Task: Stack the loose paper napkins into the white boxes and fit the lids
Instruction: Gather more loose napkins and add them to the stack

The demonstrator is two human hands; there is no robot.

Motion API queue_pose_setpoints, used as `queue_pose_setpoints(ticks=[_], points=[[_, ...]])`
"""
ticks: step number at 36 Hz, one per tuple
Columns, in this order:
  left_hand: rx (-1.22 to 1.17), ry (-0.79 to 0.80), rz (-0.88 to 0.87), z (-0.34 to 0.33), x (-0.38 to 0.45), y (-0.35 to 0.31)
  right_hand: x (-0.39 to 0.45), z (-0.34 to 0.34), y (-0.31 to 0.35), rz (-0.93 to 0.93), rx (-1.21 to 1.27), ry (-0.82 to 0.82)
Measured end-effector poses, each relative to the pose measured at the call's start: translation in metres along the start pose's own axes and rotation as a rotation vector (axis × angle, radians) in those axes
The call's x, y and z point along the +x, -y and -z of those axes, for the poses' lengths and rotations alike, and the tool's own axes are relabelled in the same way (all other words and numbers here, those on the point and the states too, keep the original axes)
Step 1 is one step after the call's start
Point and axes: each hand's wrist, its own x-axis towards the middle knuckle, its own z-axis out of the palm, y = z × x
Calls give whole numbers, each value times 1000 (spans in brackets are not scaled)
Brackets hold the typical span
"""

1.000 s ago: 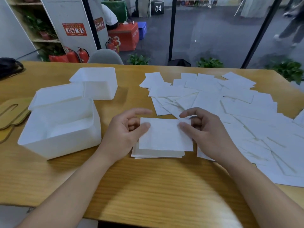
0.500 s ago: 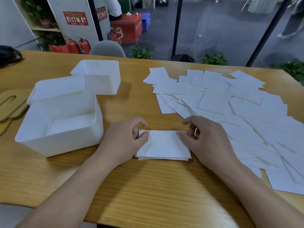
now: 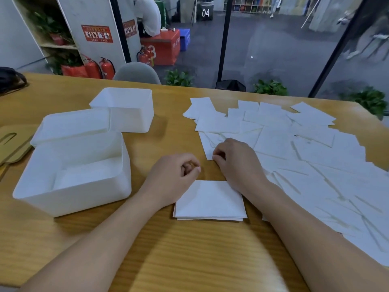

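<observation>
While most napkins (image 3: 305, 157) are lying loose under and beyond the right grip (image 3: 233, 159), which is pinching one, a small stack (image 3: 210, 201) is sitting just beside the curled, empty left grip (image 3: 174, 175); boxes (image 3: 71, 173) are waiting lidless further left.

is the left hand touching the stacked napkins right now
Apart. The head view shows the left hand curled above the table with bare wood visible between its fingers and the top edge of the napkin stack.
</observation>
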Motion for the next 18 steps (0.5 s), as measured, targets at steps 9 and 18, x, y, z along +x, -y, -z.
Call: queue_pose_setpoints(ticks=[9, 18], points=[[-172, -7, -2, 3, -1, -2, -15, 14, 9, -6, 217, 33], [-284, -74, -40, 6, -4, -10, -42, 19, 17, 68, 515, 58]])
